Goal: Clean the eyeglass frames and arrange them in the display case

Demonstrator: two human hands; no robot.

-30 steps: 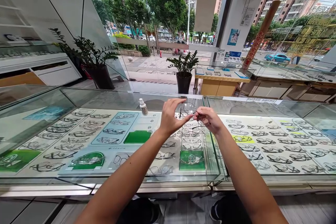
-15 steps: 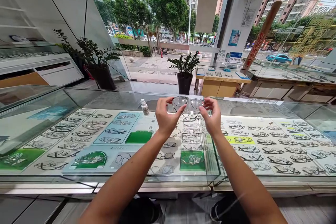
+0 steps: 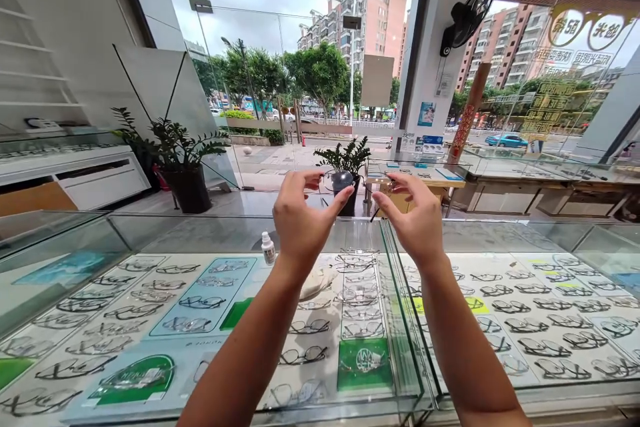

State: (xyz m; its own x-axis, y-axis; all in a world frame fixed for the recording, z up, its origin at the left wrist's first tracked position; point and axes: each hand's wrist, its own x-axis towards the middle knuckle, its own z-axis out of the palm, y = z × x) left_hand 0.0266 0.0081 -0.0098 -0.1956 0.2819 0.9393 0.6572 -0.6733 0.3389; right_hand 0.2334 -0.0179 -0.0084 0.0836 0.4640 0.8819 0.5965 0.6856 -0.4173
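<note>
One pair of glasses (image 3: 342, 180), between left hand (image 3: 303, 221) and right hand (image 3: 416, 219), each pinching one side

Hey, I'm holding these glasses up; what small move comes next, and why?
I'd probably tilt the glasses slightly to check for marks: your left hand and right hand hold them up at either end, and the dark plant pot behind one side might make smudges easier to spot.
</note>
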